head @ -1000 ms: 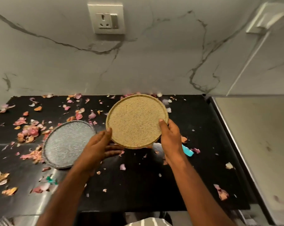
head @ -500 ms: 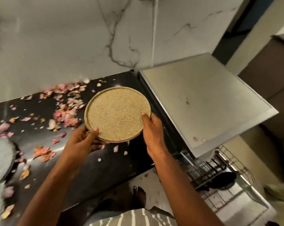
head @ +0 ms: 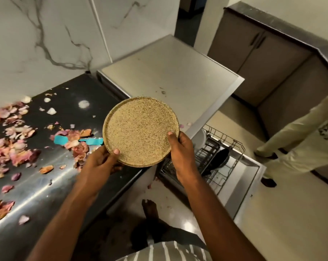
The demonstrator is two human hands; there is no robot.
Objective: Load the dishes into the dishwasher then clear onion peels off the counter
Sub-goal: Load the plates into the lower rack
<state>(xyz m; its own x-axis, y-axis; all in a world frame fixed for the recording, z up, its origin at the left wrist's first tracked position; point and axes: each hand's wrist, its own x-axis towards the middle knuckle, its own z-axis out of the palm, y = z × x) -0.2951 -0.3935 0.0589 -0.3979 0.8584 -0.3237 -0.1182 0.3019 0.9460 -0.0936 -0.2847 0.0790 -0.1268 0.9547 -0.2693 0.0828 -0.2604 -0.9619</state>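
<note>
While both hands carry it level in the air, the speckled tan plate [head: 140, 131] sits above the right end of the black counter [head: 37, 194], near the open dishwasher rack [head: 218, 157]; the left hand [head: 101, 162] has its grip closed on the lower-left rim, thumb on top, and the right hand [head: 182, 153] on the right rim. Onion peels [head: 18, 147] and 1 teal utensil [head: 74, 141] lie on the counter, and a second person's legs [head: 300, 144] stand at far right
</note>
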